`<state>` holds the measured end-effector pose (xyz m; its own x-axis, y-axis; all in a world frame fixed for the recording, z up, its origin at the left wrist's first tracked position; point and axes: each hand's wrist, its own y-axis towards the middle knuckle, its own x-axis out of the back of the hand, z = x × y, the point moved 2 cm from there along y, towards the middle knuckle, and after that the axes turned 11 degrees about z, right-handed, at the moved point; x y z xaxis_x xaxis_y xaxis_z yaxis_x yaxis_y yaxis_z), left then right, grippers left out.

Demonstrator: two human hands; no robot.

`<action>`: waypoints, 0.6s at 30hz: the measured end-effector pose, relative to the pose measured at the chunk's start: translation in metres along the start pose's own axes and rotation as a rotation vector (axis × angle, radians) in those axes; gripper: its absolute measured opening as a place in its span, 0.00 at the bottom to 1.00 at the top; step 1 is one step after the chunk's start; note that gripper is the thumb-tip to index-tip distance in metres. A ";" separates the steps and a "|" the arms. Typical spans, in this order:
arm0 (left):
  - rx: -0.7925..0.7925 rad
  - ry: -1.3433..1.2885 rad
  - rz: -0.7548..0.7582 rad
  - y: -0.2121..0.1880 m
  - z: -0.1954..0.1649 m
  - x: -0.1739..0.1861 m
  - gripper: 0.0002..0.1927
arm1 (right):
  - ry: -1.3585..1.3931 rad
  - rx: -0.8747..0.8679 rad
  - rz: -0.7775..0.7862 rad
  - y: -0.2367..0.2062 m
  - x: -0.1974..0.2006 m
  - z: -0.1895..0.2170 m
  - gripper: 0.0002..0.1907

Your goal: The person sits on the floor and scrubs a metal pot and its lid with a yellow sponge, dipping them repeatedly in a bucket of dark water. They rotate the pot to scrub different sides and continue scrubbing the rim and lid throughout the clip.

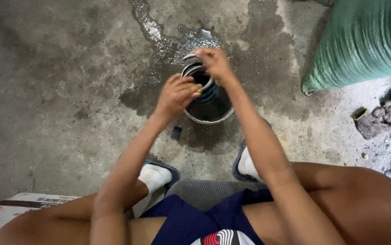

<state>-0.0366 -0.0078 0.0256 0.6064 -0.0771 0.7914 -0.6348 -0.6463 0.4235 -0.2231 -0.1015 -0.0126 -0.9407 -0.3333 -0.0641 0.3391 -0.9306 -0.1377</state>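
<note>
1. Bowl (pixel 210 106) sits on the wet floor (pixel 68 90), between the feet.
2. Left hand (pixel 176 94) pinches something small over its rim.
3. Right hand (pixel 213 63) grips a metal ring (pixel 191 68).

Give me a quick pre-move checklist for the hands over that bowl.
1. Right hand grips the metal ring: ok, fingers closed on its top edge.
2. Left hand on the ring's near side: ok, though what it pinches cannot be told.
3. Metal bowl upright on the floor: ok.
4. Dark liquid in the bowl: level cannot tell.
5. Floor dry around the bowl: not ok, wet patch behind it.
6. Small dark object lies clear of the bowl: ok.
</note>
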 end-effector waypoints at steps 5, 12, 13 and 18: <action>0.362 -0.038 -0.053 0.021 -0.023 -0.044 0.11 | -0.114 0.088 0.014 0.004 -0.001 -0.003 0.14; 0.009 0.062 0.022 -0.010 0.021 -0.011 0.10 | 0.069 -0.077 0.014 0.010 0.003 -0.014 0.12; 0.046 0.066 0.006 -0.010 0.024 -0.010 0.10 | 0.059 -0.049 0.006 0.012 0.002 -0.015 0.12; 0.311 0.043 0.030 0.023 0.002 -0.045 0.08 | -0.209 0.395 -0.067 0.013 0.004 -0.018 0.12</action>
<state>-0.0777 -0.0205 -0.0009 0.5650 -0.0715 0.8220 -0.4708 -0.8461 0.2500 -0.2226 -0.1126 -0.0327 -0.9567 -0.2558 0.1386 0.2842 -0.9239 0.2561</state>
